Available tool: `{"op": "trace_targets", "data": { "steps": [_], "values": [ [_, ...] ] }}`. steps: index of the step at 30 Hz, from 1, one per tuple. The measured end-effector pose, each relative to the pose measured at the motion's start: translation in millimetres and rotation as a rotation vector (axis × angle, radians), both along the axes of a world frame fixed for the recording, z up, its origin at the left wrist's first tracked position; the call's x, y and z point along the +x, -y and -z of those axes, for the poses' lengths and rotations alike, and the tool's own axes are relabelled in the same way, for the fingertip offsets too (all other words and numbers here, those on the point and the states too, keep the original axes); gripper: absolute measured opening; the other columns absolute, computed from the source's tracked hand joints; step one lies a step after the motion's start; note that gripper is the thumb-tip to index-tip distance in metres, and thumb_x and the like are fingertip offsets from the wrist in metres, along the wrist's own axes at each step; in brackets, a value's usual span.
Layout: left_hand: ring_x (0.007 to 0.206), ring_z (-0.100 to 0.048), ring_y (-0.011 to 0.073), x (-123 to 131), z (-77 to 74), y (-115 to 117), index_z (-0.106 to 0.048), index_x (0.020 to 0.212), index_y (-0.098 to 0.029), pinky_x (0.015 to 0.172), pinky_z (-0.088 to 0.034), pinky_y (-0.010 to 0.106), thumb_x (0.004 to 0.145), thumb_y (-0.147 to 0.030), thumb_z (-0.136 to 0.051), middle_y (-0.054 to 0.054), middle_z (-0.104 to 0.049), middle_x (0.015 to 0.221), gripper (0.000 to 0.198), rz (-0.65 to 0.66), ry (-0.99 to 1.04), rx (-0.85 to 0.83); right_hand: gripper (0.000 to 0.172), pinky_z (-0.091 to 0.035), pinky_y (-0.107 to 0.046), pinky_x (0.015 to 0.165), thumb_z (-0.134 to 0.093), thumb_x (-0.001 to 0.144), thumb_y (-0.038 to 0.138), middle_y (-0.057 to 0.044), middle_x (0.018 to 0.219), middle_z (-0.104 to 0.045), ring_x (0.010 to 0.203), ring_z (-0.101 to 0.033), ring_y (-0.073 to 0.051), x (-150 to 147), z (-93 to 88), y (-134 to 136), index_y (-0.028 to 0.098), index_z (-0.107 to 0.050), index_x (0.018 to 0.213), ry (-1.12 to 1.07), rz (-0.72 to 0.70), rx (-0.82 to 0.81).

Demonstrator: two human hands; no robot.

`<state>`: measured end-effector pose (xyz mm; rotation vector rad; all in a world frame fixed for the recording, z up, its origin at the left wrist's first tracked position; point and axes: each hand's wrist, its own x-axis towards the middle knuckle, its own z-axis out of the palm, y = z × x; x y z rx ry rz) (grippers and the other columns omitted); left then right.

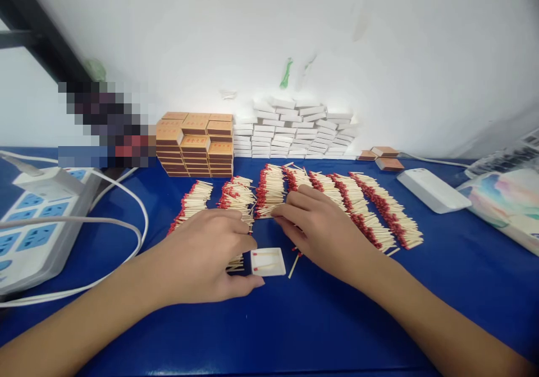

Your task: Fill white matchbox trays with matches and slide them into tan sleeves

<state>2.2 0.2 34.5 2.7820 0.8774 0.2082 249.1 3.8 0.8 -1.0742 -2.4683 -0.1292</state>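
My hands are apart. The small white tray (278, 258), two matches (265, 253) inside, sits at three o'clock from my left hand (214, 253), thumb and forefinger around its left end, grip unclear. It lies at eight o'clock from my right hand (316, 222), fingertips bunched by a match row (270, 189); I can't tell if they pinch one.

Your right hand (320, 228) hides some matches (329, 184). The left edge of your view cuts off the white power strip (36, 237).
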Motion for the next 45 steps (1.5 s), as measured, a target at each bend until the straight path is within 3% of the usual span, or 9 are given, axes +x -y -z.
{"op": "trace_targets", "data": {
  "steps": [7, 14, 24, 32, 39, 45],
  "values": [
    [0.076, -0.066, 0.0200, 0.1, 4.6, 2.5, -0.075, 0.087, -0.020, 0.069, -0.044, 0.035, 0.090, -0.043, -0.081, -0.001, -0.070, 0.077, 0.023, -0.004, -0.010, 0.049, 0.022, -0.044, -0.038, 0.077, -0.060, 0.106, 0.014, -0.008, 0.086, -0.067, 0.085, -0.054, -0.023, 0.3, 5.5, -2.6, 0.014, -0.075, 0.090, 0.033, 0.003, -0.019],
    [0.076, -0.069, 0.0216, -0.5, 6.1, 1.0, -0.074, 0.086, -0.021, 0.068, -0.044, 0.036, 0.090, -0.045, -0.080, 0.000, -0.071, 0.078, 0.025, -0.005, -0.041, 0.054, 0.017, -0.046, -0.039, 0.083, -0.065, 0.105, 0.018, -0.007, 0.089, -0.070, 0.088, -0.058, -0.024, -2.3, 7.4, -5.6, 0.014, -0.073, 0.090, 0.050, -0.001, -0.026],
    [0.072, -0.067, 0.0205, -0.9, 7.7, -1.8, -0.068, 0.079, -0.021, 0.065, -0.040, 0.034, 0.092, -0.043, -0.078, -0.001, -0.069, 0.076, 0.027, -0.014, -0.064, 0.060, 0.015, -0.047, -0.039, 0.082, -0.067, 0.103, 0.014, -0.010, 0.090, -0.070, 0.088, -0.059, -0.026, -5.3, 11.2, -7.9, 0.013, -0.069, 0.088, 0.206, 0.018, 0.108],
    [0.065, -0.065, 0.0188, 1.3, 7.6, -2.2, -0.070, 0.082, -0.020, 0.061, -0.037, 0.032, 0.092, -0.041, -0.078, -0.002, -0.068, 0.072, 0.026, -0.071, -0.043, 0.143, 0.022, -0.045, -0.038, 0.078, -0.057, 0.109, 0.016, -0.009, 0.089, -0.066, 0.086, -0.056, -0.025, 10.6, -6.5, 10.9, 0.015, -0.067, 0.089, 0.165, 0.004, 0.087],
    [0.064, -0.065, 0.0177, 0.0, 11.8, -4.3, -0.065, 0.078, -0.019, 0.058, -0.039, 0.032, 0.093, -0.042, -0.078, -0.003, -0.066, 0.071, 0.030, -0.073, -0.025, 0.188, 0.017, -0.041, -0.039, 0.078, -0.060, 0.103, 0.009, -0.011, 0.087, -0.064, 0.086, -0.052, -0.027, -4.6, -3.3, 24.4, 0.014, -0.069, 0.089, 0.260, -0.010, 0.242],
    [0.065, -0.066, 0.0182, 0.2, 12.5, -0.4, -0.067, 0.078, -0.019, 0.058, -0.041, 0.034, 0.092, -0.040, -0.078, -0.002, -0.068, 0.075, 0.028, -0.023, -0.013, 0.213, 0.017, -0.040, -0.039, 0.076, -0.062, 0.098, 0.007, -0.009, 0.082, -0.062, 0.084, -0.049, -0.027, -12.3, -1.4, 30.0, 0.015, -0.068, 0.085, 0.269, -0.032, 0.249]
  ]
}}
